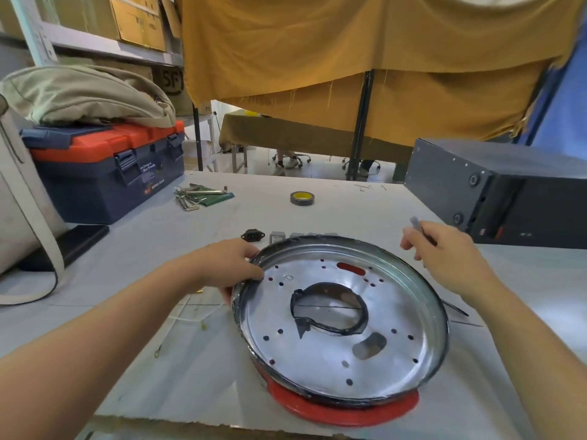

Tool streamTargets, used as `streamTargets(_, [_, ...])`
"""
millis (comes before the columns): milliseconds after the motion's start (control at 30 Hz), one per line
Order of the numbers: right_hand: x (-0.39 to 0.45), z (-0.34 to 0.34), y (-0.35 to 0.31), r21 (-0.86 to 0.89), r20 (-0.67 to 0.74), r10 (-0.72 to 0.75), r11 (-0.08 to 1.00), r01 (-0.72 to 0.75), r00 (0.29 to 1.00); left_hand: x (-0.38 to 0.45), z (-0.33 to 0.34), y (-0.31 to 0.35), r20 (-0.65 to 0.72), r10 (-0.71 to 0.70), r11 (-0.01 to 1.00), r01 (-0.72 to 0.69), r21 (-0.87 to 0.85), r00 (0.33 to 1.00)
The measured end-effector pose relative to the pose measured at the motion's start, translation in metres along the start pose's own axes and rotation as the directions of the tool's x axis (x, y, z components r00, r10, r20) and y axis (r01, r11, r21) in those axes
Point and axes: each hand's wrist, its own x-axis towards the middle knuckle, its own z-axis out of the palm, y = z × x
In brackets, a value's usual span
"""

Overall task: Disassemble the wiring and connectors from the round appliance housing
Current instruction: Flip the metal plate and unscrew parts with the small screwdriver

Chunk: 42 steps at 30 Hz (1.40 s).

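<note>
At the near edge of the white table (178,369), the round appliance housing (343,325) is seen tilted, its far rim raised and its near rim resting on a red base part (346,408) that shows beneath it. The housing's silvery inner plate is pierced by many small holes, 1 large central opening (330,308) edged in black, 1 red slot near the far side and 1 oval cut-out near the near side. The housing's left rim is gripped by the left hand (228,265), with the thumb laid over the inside of the rim and the fingers curled under its outer wall. Above the right rim, the right hand (444,252) is held clear of the housing, its fingers curled round a thin grey tool (417,227) whose tip sticks up past the knuckles; what kind of tool it is cannot be told. Pale loose wires (190,315) are seen lying on the table just left of the housing. Just beyond the far rim, a black socket connector (253,235) and some small grey parts (278,238) are laid out on the table. Farther back, a roll of tape (302,198) and a set of hex keys (193,196) are seen. At far left stands a blue and orange toolbox (108,173), and at far right a dark metal box (495,192).
</note>
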Motion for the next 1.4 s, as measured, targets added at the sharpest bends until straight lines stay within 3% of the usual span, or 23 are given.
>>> streamTargets(100, [-0.007,-0.013,0.006,-0.006,-0.207,-0.039,0.999,0.039,0.978,0.003,0.002,0.007,-0.009,-0.005,0.999,0.006,0.039,1.0])
streamTargets(200, [-0.014,-0.025,0.017,0.071,-0.276,0.025,0.997,-0.006,0.961,0.003,0.002,0.012,0.005,-0.036,0.998,0.036,0.048,0.999])
streamTargets(333, [-0.025,-0.029,0.037,0.348,-0.133,0.175,0.93,-0.119,0.976,0.001,0.002,0.023,-0.068,-0.049,0.956,0.067,0.287,0.996])
streamTargets(400, [-0.029,-0.024,0.044,0.406,-0.046,0.18,0.902,-0.146,0.983,0.002,0.006,0.029,-0.126,-0.023,0.938,0.065,0.34,0.992])
streamTargets(500, [-0.03,-0.012,0.05,0.322,0.023,0.146,0.935,-0.146,0.989,0.002,0.017,0.04,-0.179,0.048,0.954,0.008,0.3,0.983])
streamTargets(633, [-0.025,0.002,0.05,0.031,0.045,0.096,0.995,-0.098,0.994,0.001,0.028,0.054,-0.244,0.153,0.956,-0.081,0.281,0.958])
streamTargets(800, [-0.027,0.021,0.049,-0.085,0.101,0.14,0.988,-0.131,0.985,-0.003,0.034,0.068,-0.278,0.206,0.951,-0.126,0.282,0.938])
streamTargets(1000, [-0.013,0.008,0.043,-0.045,-0.083,0.135,0.989,-0.139,0.987,0.0,0.035,0.077,-0.336,0.268,0.941,-0.17,0.294,0.903])
streamTargets(1133, [0.0,-0.019,0.022,-0.003,-0.149,0.003,1.0,-0.003,0.989,0.009,0.034,0.086,-0.356,0.395,0.911,-0.311,0.272,0.847])
streamTargets(1233, [0.008,-0.037,0.003,0.024,-0.094,-0.089,0.995,0.092,0.992,0.018,0.03,0.097,-0.375,0.508,0.856,-0.407,0.318,0.776])
streamTargets(1400, [0.011,-0.053,-0.017,0.051,0.039,-0.212,0.976,0.21,0.976,0.034,0.02,0.114,-0.299,0.634,0.707,-0.379,0.597,0.713])
